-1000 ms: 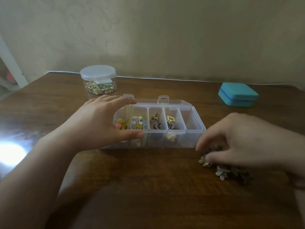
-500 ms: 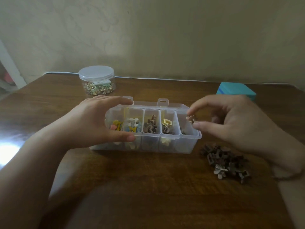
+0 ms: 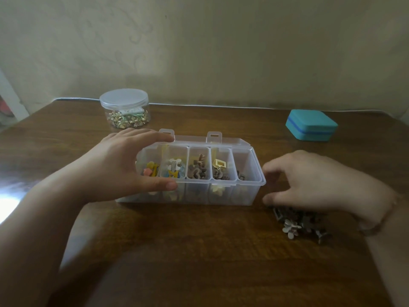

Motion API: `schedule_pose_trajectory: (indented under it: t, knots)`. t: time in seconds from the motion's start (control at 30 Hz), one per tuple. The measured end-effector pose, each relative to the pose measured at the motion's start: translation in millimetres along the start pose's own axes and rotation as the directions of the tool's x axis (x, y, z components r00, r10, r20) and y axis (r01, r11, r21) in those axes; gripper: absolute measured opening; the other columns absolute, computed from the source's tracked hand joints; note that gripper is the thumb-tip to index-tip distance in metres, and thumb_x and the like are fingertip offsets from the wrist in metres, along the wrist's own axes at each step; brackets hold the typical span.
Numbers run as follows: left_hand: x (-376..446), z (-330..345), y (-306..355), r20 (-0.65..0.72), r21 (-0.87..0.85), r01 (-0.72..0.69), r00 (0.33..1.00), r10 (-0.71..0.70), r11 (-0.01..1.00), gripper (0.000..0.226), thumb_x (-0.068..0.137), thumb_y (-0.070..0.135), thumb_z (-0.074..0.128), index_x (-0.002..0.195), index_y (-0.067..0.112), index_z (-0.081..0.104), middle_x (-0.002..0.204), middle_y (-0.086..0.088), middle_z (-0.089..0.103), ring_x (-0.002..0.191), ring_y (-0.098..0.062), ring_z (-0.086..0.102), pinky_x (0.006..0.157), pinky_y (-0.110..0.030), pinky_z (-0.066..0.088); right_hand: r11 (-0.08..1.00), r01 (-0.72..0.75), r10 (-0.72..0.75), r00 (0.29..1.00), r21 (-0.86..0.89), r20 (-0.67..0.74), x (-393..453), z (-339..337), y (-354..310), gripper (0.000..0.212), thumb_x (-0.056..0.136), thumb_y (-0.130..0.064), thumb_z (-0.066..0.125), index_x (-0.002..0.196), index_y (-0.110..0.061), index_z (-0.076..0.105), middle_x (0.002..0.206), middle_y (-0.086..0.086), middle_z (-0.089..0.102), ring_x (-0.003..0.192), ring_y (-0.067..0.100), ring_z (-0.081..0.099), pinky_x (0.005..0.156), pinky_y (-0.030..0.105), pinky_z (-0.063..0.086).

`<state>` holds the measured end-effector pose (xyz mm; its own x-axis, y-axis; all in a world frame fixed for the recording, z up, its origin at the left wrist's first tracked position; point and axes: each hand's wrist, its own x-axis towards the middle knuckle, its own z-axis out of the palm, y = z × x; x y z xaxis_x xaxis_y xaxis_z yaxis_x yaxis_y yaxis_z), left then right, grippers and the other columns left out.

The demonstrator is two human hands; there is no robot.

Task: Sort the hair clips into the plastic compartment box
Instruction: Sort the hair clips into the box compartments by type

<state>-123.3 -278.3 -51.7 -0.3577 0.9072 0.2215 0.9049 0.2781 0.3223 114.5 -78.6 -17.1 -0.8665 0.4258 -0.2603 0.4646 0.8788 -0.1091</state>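
A clear plastic compartment box (image 3: 245,197) stands open mid-table with its lid folded back. Its compartments hold coloured clips (image 3: 155,171), brown clips (image 3: 198,171) and a yellow square clip (image 3: 219,163). One dark clip (image 3: 241,175) lies in the rightmost compartment. My left hand (image 3: 115,167) grips the box's left end, fingers over the back rim and thumb on the front wall. My right hand (image 3: 314,180) hovers low over a pile of brown and pale flower hair clips (image 3: 296,224) to the right of the box, fingers spread and curved down. Nothing shows between them.
A round clear jar (image 3: 125,109) with a lid, filled with gold pins, stands at the back left. A teal case (image 3: 311,125) sits shut at the back right. The wooden table (image 3: 199,251) ends at a wall behind.
My right hand held a small clip over the rightmost compartment, let it go there, and has dropped back down over the pile. My left hand has kept its grip on the box.
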Motion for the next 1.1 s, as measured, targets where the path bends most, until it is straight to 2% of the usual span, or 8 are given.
schedule_pose_trajectory:
  t: [0.3,0.5,0.57,0.63,0.7,0.8,0.97,1.1]
  knots:
    - [1,1,-3,-0.004,0.001,-0.012,1.0,0.012,1.0,0.094,0.051,0.097,0.049,0.135,0.053,0.044,0.133,0.027,0.044,0.134,-0.008,0.039,0.111,-0.045,0.035,0.995,-0.002,-0.01,0.993,-0.1,-0.113,7,8,-3,0.018,0.09,-0.044,0.059,0.108,-0.042,0.06,0.091,-0.019,0.057,0.084,0.001,0.055,0.066,0.024,0.049]
    - [1,2,-5,-0.007,0.004,-0.019,1.0,0.019,1.0,0.094,0.052,0.098,0.048,0.134,0.054,0.043,0.136,0.026,0.045,0.134,-0.008,0.039,0.111,-0.045,0.035,1.0,-0.001,0.001,0.974,0.003,-0.225,6,4,8,0.013,0.088,-0.031,0.064,0.091,-0.044,0.062,0.087,-0.021,0.063,0.083,-0.004,0.056,0.064,0.022,0.046]
    - [1,3,-5,-0.013,0.001,-0.021,1.0,0.021,1.0,0.094,0.052,0.098,0.047,0.134,0.054,0.044,0.135,0.026,0.046,0.134,-0.008,0.04,0.111,-0.046,0.035,0.991,0.023,0.033,0.909,0.129,-0.416,6,4,12,0.014,0.086,-0.028,0.067,0.086,-0.041,0.062,0.08,-0.02,0.064,0.074,-0.003,0.058,0.06,0.022,0.046]
    - [1,3,-6,-0.004,0.0,-0.022,1.0,0.022,1.0,0.093,0.052,0.098,0.047,0.134,0.054,0.043,0.135,0.026,0.046,0.133,-0.008,0.04,0.11,-0.047,0.036,0.927,0.187,0.083,0.744,0.326,-0.663,5,4,10,0.014,0.083,-0.022,0.071,0.083,-0.036,0.066,0.076,-0.018,0.066,0.062,0.003,0.062,0.056,0.019,0.048]
    - [1,3,-6,0.0,-0.003,-0.025,1.0,0.025,1.0,0.091,0.053,0.098,0.047,0.134,0.056,0.042,0.137,0.025,0.047,0.134,-0.009,0.04,0.11,-0.049,0.036,0.815,0.359,0.119,0.665,0.455,-0.738,4,5,1,0.013,0.082,-0.018,0.073,0.083,-0.03,0.068,0.076,-0.014,0.069,0.052,0.004,0.061,0.047,0.011,0.043]
    - [1,3,-6,0.005,-0.007,-0.023,1.0,0.023,1.0,0.088,0.053,0.099,0.046,0.131,0.06,0.04,0.139,0.025,0.046,0.135,-0.009,0.039,0.111,-0.049,0.035,0.804,0.347,0.041,0.777,0.482,-0.628,3,10,-8,0.012,0.084,-0.024,0.071,0.09,-0.033,0.068,0.084,-0.013,0.07,0.048,0.002,0.06,0.043,0.012,0.044]
    - [1,2,-5,-0.003,0.008,-0.023,1.0,0.023,1.0,0.093,0.052,0.098,0.046,0.134,0.054,0.043,0.136,0.026,0.045,0.134,-0.007,0.038,0.111,-0.046,0.035,0.952,0.089,0.123,0.763,0.291,-0.635,1,1,12,0.009,0.084,-0.033,0.069,0.079,-0.039,0.064,0.081,-0.017,0.066,0.072,0.001,0.061,0.059,0.019,0.047]
    - [1,2,-4,-0.006,0.01,-0.027,1.0,0.027,1.0,0.094,0.052,0.099,0.046,0.134,0.053,0.044,0.132,0.029,0.044,0.133,-0.007,0.039,0.111,-0.046,0.035,0.974,-0.227,0.222,0.968,-0.027,-0.114,2,-1,19,0.018,0.082,-0.056,0.062,0.091,-0.041,0.058,0.087,-0.016,0.061,0.082,0.001,0.057,0.065,0.026,0.048]
